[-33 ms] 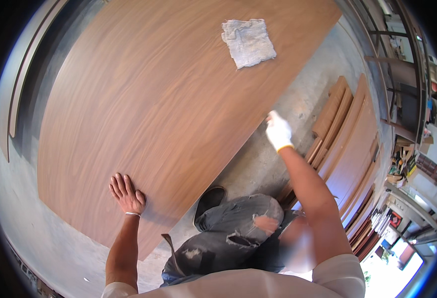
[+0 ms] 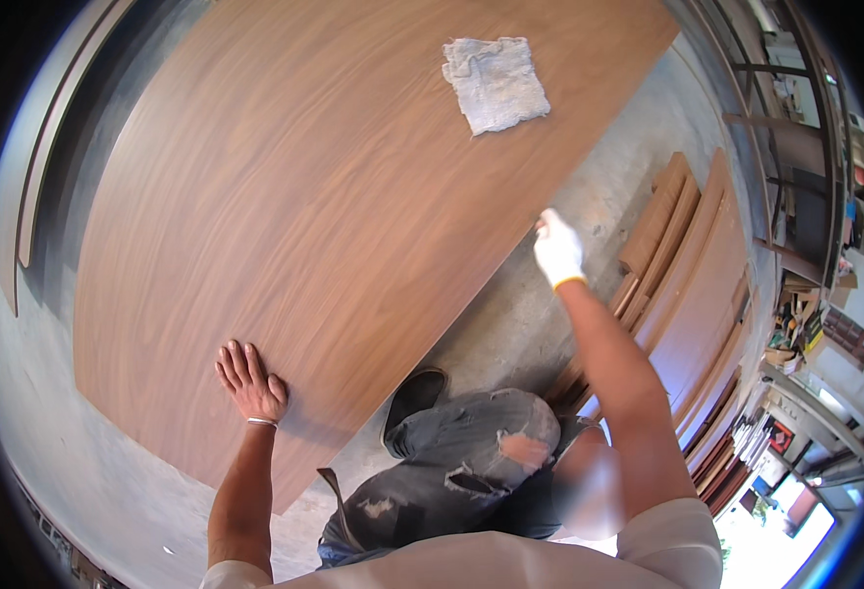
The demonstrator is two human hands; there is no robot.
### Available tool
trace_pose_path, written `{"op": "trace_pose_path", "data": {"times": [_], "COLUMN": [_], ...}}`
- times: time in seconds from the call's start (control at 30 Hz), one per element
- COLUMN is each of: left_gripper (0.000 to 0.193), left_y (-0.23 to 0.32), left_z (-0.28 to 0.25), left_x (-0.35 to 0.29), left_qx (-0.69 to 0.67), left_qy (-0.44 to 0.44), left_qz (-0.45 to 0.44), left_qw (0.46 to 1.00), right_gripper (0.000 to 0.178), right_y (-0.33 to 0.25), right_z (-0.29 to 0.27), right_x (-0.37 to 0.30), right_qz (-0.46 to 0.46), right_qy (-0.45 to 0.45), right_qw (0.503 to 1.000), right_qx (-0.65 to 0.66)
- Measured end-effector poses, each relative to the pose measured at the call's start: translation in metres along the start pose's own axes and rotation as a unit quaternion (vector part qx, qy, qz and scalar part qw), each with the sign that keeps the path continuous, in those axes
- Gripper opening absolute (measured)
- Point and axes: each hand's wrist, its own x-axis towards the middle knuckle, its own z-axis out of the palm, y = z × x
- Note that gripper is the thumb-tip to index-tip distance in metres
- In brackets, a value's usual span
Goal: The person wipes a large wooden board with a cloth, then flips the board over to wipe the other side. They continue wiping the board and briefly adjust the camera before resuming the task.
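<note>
A large brown wood-grain panel (image 2: 304, 216) stretches out in front of me. My bare left hand (image 2: 255, 385) lies flat on its near part, fingers spread, with a pale band around the wrist. At the panel's right edge is my right hand (image 2: 558, 247), in a white glove with a yellow cuff. Its fingers are curled together against that edge, with bare fingertips showing; whatever they may hold is too small or hidden to name. A folded white cloth (image 2: 497, 85) rests on the panel, beyond my right hand.
Brown boards and mouldings (image 2: 682, 294) are stacked on the concrete floor (image 2: 491, 324) to the right. My shoe (image 2: 416, 402) stands beside the panel's edge. Long strips (image 2: 59, 128) stand at the far left. A dark metal rack (image 2: 795, 147) is at the far right.
My right hand has slid a little farther away and to the right along the panel's edge, fingers still curled. My left hand stays in place.
</note>
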Motion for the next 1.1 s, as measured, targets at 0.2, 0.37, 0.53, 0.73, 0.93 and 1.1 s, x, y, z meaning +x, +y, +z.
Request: {"op": "trace_pose_path", "data": {"times": [0.2,0.37,0.53,0.73,0.93,1.1], "left_gripper": [0.069,0.069,0.071,0.071,0.074,0.072], "left_y": [-0.004,-0.004,-0.002,-0.002,-0.003,-0.004], "left_z": [0.000,0.004,0.001,0.004,0.000,0.001], "left_x": [0.001,0.003,0.002,0.000,0.002,0.002], "left_qx": [-0.004,0.010,0.019,0.021,0.008,0.001], "left_qy": [0.001,-0.008,-0.007,0.000,0.001,0.015], "left_qz": [0.006,0.007,0.010,0.012,-0.006,-0.012], "left_qw": [1.000,1.000,1.000,1.000,1.000,1.000], "right_gripper": [0.016,0.013,0.013,0.013,0.011,0.015], "right_y": [0.007,-0.002,-0.036,-0.060,-0.060,-0.054], "right_z": [0.004,0.012,0.041,0.058,0.060,0.055], "right_x": [0.022,-0.016,-0.085,-0.135,-0.143,-0.107], "right_qz": [0.003,-0.078,-0.080,-0.076,-0.103,-0.021], "right_qy": [0.033,-0.013,-0.054,-0.051,-0.009,0.077], "right_qw": [0.999,0.995,0.995,0.995,0.994,0.997], "right_qx": [-0.039,-0.062,-0.038,-0.051,-0.028,0.017]}}
